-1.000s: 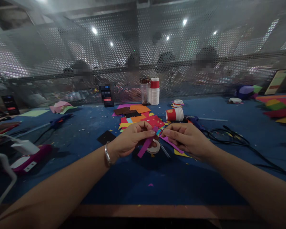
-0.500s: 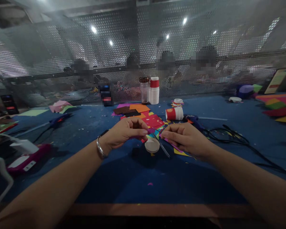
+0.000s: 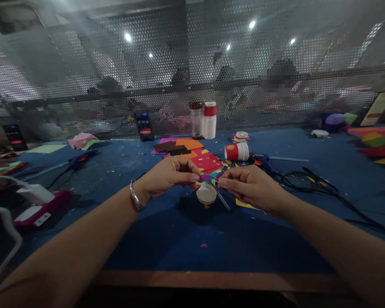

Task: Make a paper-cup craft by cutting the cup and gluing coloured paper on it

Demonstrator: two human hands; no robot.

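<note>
the blue table (image 3: 192,252) holds paper (image 3: 206,162), cups (image 3: 209,125), a bottle (image 3: 196,123).

The one camera sits on the worker's head, facing forward and down, with both hands (image 3: 170,177) close in front, the desk (image 3: 237,250) below and perforated screen (image 3: 160,75) beyond

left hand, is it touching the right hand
Apart: the head view shows a plain gap between the fingertips of the left hand and the right hand, with purple paper visible there.

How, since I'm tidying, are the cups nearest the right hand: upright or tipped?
Tipped: the cup stack lies sideways, red part left of white part.
</note>
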